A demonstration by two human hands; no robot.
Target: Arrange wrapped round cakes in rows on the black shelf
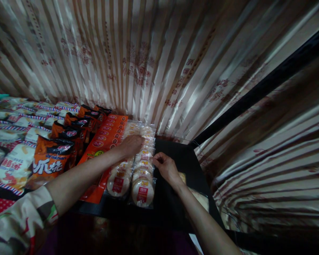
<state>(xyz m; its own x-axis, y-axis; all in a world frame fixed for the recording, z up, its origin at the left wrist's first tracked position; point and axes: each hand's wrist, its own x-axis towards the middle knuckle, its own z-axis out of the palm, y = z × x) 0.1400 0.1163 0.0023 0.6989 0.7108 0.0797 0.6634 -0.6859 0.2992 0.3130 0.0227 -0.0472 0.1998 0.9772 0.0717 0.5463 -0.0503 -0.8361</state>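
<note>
Two long clear packs of round rice crackers (pixel 143 177) lie side by side on a dark shelf (pixel 175 198). My left hand (pixel 131 145) rests palm-down on the left pack, fingers curled over its top. My right hand (pixel 166 166) pinches the right edge of the right pack, fingers closed on the wrapper. A flat orange packet (pixel 106 138) lies just left of the crackers, under my left forearm.
Rows of orange-and-black snack bags (pixel 51 159) and white striped bags (pixel 14 166) fill the shelf to the left. A striped satin curtain (pixel 149 53) hangs behind. A black bar (pixel 255 92) runs diagonally at the right.
</note>
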